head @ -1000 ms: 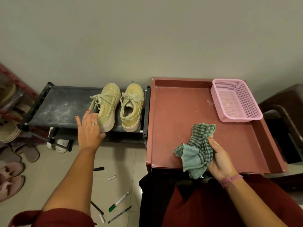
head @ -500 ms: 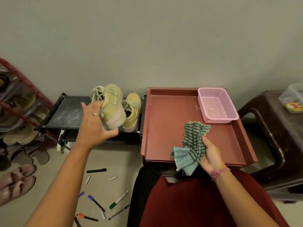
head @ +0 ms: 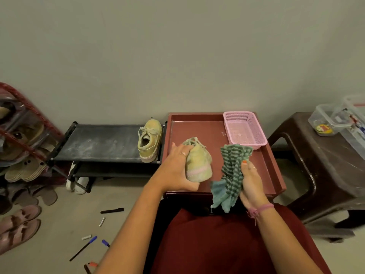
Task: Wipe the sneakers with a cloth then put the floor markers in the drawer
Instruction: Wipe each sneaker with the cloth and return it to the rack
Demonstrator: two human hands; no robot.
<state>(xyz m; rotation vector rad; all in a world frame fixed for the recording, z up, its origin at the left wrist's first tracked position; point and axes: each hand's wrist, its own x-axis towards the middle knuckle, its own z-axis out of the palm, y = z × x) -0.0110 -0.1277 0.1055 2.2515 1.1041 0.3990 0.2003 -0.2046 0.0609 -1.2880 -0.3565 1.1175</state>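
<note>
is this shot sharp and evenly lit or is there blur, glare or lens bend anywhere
Head view: dim, soft, warm light with no glare; the sneaker in the left hand and the cloth in the right hand look slightly soft; the wide lens bends the edges, so the shoe rack at left leans inward.

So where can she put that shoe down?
Bare room: the red tray behind the held sneaker, left of the pink basket, and the black rack shelf left of the other sneaker. The tray's near end is crowded by her left hand, right hand and cloth.
</note>
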